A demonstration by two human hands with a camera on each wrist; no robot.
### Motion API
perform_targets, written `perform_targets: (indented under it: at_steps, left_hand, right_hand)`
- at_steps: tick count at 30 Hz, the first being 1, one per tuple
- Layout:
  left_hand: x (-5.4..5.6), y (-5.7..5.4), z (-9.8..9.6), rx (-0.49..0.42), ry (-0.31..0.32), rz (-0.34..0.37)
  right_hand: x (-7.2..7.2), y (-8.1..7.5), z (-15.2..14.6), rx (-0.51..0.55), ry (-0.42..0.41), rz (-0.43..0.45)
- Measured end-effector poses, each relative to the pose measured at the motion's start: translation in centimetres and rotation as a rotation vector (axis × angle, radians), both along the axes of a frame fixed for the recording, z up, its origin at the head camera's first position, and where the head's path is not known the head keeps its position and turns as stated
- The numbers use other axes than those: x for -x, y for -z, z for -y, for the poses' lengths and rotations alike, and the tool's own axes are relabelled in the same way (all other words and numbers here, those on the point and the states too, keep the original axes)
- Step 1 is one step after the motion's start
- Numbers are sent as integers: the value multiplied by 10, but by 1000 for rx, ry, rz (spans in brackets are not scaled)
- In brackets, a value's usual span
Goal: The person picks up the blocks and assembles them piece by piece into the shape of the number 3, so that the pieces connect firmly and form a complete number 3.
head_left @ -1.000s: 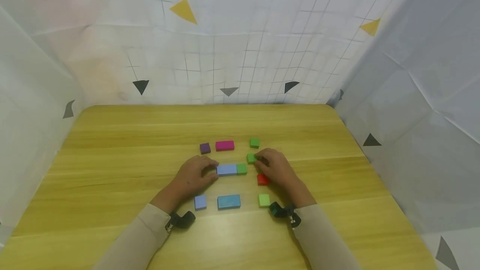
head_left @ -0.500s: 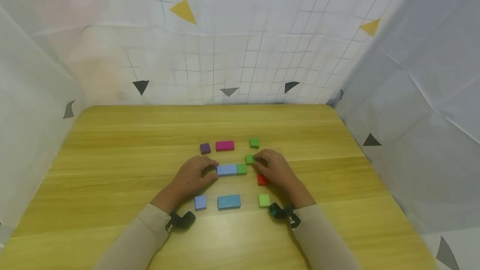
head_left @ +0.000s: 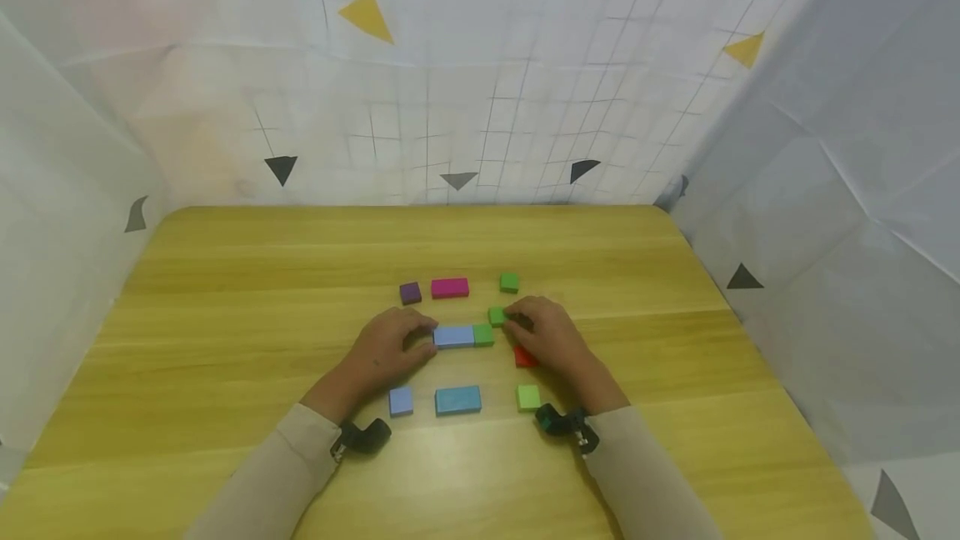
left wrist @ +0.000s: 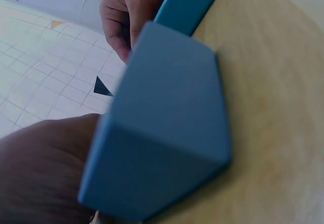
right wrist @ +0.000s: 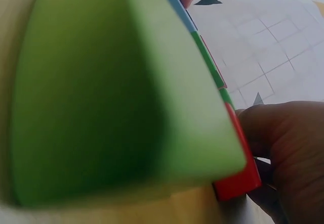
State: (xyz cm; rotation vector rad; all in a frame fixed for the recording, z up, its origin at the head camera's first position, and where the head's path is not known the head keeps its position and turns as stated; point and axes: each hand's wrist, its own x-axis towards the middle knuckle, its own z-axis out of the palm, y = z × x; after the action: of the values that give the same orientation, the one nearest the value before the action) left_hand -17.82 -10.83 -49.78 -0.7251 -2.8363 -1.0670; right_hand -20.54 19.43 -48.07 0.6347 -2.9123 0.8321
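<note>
Looks like aligning: right hand (head_left: 550, 336) pinches green block (head_left: 496, 317); left hand (head_left: 385, 347), thumb and finger parted, at pale-blue block (head_left: 454, 337), grip unclear. Next likely needs squaring up.

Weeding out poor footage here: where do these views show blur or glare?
Head: pale sheen on the near tabletop; left wrist: the closest blue block looks soft-edged; right wrist: the closest green block is heavily blurred, the red block crisper.
</note>
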Motion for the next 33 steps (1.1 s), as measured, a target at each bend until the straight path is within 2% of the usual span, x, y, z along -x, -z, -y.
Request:
perform_targets:
  at_steps: [20,29,33]
  left_hand:
    - [-2,-1,-1,-5,-5,7]
    - [-3,0,-2,1,4,1]
    - [-4,0,-3,1,3,0]
  right_hand:
    - [-1,2,1,-9,-10,-9]
    - [-5,1,1,3,-29,-57]
    - [-5,0,1,0,-28,-52]
